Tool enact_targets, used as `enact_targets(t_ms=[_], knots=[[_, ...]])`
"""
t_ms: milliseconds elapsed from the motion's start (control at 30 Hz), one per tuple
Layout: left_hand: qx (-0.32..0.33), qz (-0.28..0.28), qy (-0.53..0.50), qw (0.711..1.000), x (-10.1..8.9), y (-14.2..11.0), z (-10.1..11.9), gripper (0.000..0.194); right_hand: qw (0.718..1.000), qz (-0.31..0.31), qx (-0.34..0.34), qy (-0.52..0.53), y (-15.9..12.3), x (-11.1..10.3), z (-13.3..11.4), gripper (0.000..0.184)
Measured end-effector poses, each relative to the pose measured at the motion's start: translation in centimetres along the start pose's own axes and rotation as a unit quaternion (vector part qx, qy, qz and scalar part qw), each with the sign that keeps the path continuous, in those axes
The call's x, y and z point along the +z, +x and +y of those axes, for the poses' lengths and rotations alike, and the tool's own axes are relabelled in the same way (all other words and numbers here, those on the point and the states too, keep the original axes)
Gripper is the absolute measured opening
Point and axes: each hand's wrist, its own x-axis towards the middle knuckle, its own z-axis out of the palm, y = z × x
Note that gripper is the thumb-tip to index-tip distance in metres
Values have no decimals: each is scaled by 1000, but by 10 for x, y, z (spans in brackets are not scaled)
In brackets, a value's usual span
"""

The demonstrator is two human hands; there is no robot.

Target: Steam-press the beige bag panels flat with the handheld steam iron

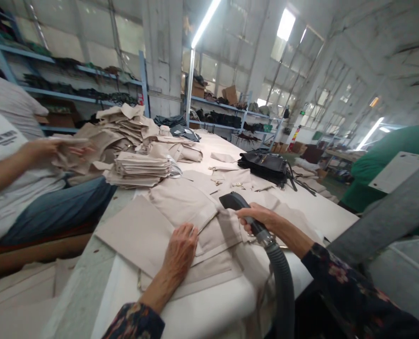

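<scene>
My right hand is wrapped round the dark handle of a vacuum cleaner nozzle. From its lower end a ribbed grey hose runs down past the table's front edge. The nozzle's head is over beige fabric pieces near a zipper. Flat on these pieces rests my left hand, palm down, fingertips beside the zipper. Under and around it lie sewn beige panels, overlapping, one flat panel reaching out to the left. What is beneath my left palm is hidden.
A neat stack of beige pieces and a loose heap stand at the left. Beyond the nozzle lies a black bag. A co-worker's hand handles fabric at left; a metal post slants at right.
</scene>
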Motion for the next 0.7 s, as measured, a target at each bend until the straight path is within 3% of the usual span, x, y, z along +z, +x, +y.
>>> enact_targets(t_ms=[67, 167, 333, 467, 533, 600, 700], knots=[[0, -1, -2, 1000, 0, 1, 0, 24, 999, -31, 9, -6, 0, 6, 3, 24], [-3, -6, -4, 1000, 0, 1, -1, 25, 998, -59, 18, -23, 25, 18, 5, 25], [-8, -15, -18, 1000, -1, 2, 2, 24, 999, 2, 17, -44, 73, 25, -2, 27], [-35, 36, -97, 994, -11, 3, -10, 16, 1000, 0, -6, -6, 45, 15, 0, 24], [-131, 102, -111, 980, -23, 7, -25, 15, 1000, 0, 6, 23, 14, 9, 7, 28], [-283, 135, -109, 943, -36, 12, -44, 22, 999, 15, 27, 32, -19, 6, 16, 31], [-446, 46, -134, 884, -50, 20, -65, 40, 998, -1, 59, 17, -58, 11, 29, 36]])
